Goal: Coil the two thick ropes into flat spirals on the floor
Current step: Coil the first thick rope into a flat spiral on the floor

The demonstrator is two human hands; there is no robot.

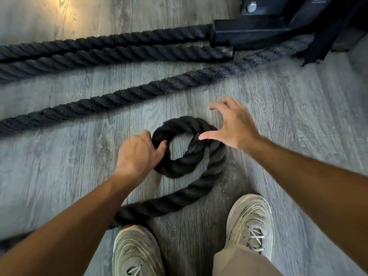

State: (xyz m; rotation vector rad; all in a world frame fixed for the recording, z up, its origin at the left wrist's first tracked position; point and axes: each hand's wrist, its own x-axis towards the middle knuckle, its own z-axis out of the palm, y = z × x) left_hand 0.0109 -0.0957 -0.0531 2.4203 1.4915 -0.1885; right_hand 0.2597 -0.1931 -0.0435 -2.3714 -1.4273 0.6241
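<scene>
Rope (179, 170) near the feet has just 1 tight turn laid flat on the floor (278, 116), with a second beginning to wrap it (its capped end sits inside the ring). The left hand (139, 154) grips the ring's left side; the right hand (233, 126) hovers spread, holding nothing. Long straight runs (119, 96) lie beyond, so by my judgement nearly all the coiling remains.

Black rope (175, 168); seemingly grey-woodgrain floor (59, 156)
</scene>
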